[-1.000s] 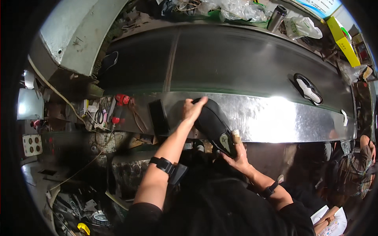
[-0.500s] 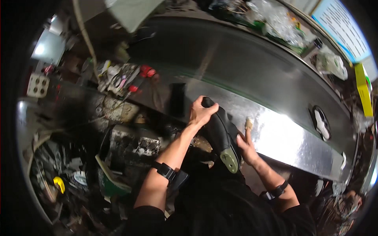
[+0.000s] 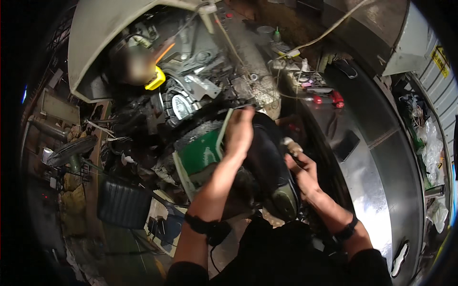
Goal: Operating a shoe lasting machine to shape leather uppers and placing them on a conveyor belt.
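You're holding shoe (image 3: 267,157): left hand (image 3: 238,133) gripping toe (image 3: 262,125), fingers blurred; right hand (image 3: 304,174) half-curling alongside, contact unclear. Supporting heel (image 3: 285,201) too should be preventing slips.

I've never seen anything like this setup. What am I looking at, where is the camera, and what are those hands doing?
There is no machine arm here: these are a person's own bare hands. Every picture comes from one camera worn on the head, looking down; its wide lens bends straight edges.

The left hand holds a black shoe-shaped piece near its far end. The right hand is at its right side; blur hides whether it grips. A green container shows beside the left hand.

On the shiny metal bench to the right lie a dark flat slab and, farther off, a red tool. A black-and-white shoe lies at the lower right.
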{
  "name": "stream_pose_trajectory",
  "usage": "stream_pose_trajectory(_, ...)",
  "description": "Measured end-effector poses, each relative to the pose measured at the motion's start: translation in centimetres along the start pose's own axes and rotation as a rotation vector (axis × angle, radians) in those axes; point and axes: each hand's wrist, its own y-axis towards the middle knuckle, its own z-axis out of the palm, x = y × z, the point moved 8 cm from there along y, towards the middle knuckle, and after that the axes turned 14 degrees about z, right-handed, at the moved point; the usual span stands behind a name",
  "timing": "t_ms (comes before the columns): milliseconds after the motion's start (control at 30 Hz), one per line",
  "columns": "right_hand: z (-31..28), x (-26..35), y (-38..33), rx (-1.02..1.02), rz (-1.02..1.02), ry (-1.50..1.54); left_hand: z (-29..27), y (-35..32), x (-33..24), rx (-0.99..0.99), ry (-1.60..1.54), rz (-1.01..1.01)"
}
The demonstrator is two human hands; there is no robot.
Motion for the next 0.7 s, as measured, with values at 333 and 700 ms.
stream_pose_trajectory(333,22.3,-2.7,10.4,0.234,0.150,0.165,-19.2,-4.4,6.3,-0.572,-0.843,-0.336)
stream_pose_trajectory(700,27.0,-3.8,18.5,0.152,0.113,0.246,-19.0,-0.2,13.4,-0.600,-1.064,-0.660)
